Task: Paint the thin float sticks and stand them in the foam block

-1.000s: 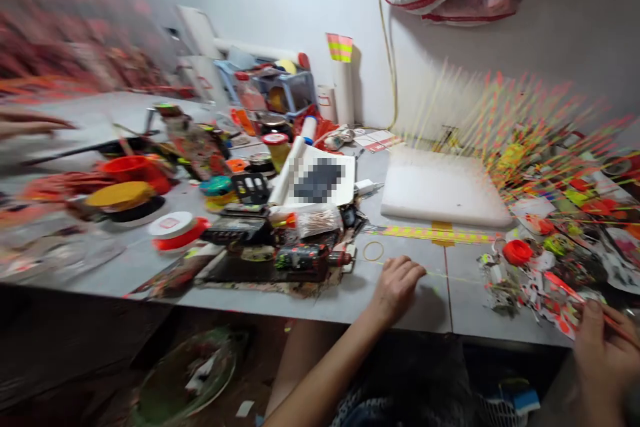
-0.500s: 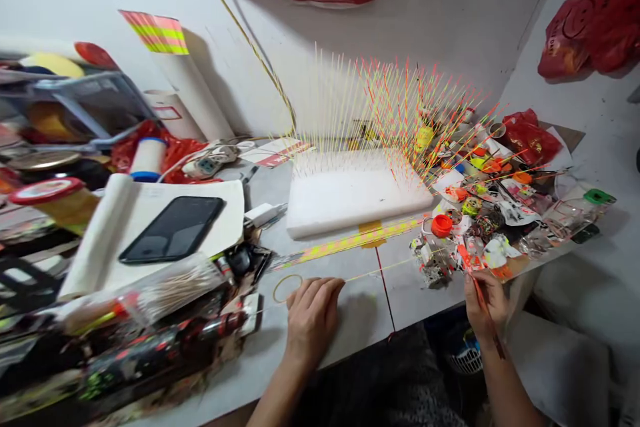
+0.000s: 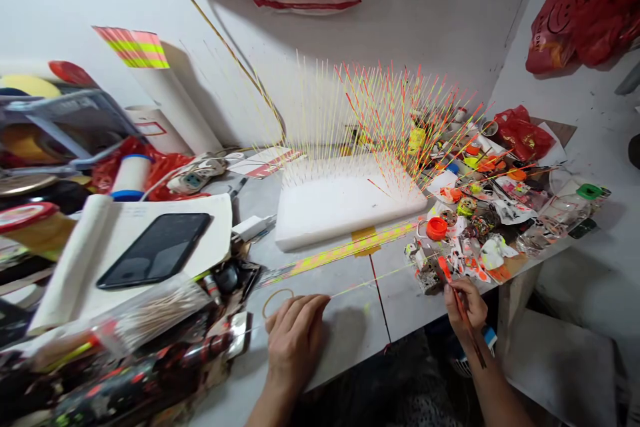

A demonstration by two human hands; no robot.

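My left hand (image 3: 297, 333) rests on the table, its fingers closed around a thin yellow stick (image 3: 370, 279). From those fingers the stick runs right, toward a small paint-stained block (image 3: 425, 267). Pinched in my right hand (image 3: 466, 305) is a paintbrush (image 3: 459, 297) with an orange tip, raised just right of the block. Whether the tip touches the stick I cannot tell. Beside my left hand lies a rubber band (image 3: 277, 298). A dark tool with a metal end (image 3: 237, 335) sits to the left of that hand.
Behind my hands, a white foam block (image 3: 345, 207) holds many upright yellow and red sticks. More striped sticks (image 3: 345, 245) lie along its front. Paint pots, including an orange cap (image 3: 437, 228), crowd the right. A phone (image 3: 155, 250) lies on an open notebook (image 3: 215, 233) at left.
My right hand has brought the paintbrush left, closer to the block and the stick's end. My left hand stays nearly in place on the table. The whole view has shifted slightly.
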